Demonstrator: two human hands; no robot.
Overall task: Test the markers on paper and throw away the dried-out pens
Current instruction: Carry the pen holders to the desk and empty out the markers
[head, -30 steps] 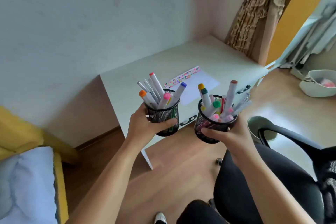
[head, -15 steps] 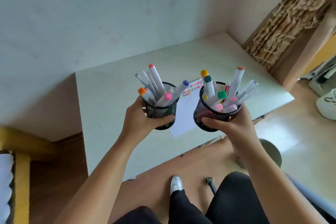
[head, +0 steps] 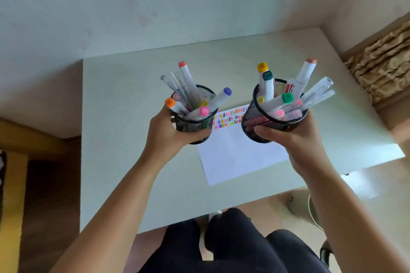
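Our left hand (head: 168, 133) is wrapped tight round the left cup (head: 192, 126), a black net cup. We hold it up in the air over the desk (head: 124, 139). We keep it straight up so the markers (head: 188, 82) do not fall out. They lean out like a fan because they are thin and the cup is wide.

Down on the desk, between the two cups, lies the paper (head: 239, 157). It lies flat near our side, so we can reach it and draw. Little colour marks run in rows along its far edge. The rest is white.

The right cup (head: 255, 115) is up in the air too, and our right hand (head: 297, 139) is wrapped tight round it.

Low on the right, on the floor by the desk, we see part of a round tub (head: 297, 204). We think it may be the bin, but most of it is hidden.

Now we count. Two hands, two cups, one paper. We count about nine markers and pens in the left cup and about eleven in the right. Some hide low down. Both hands are full, so we think the cups must go down on the desk before we can test.
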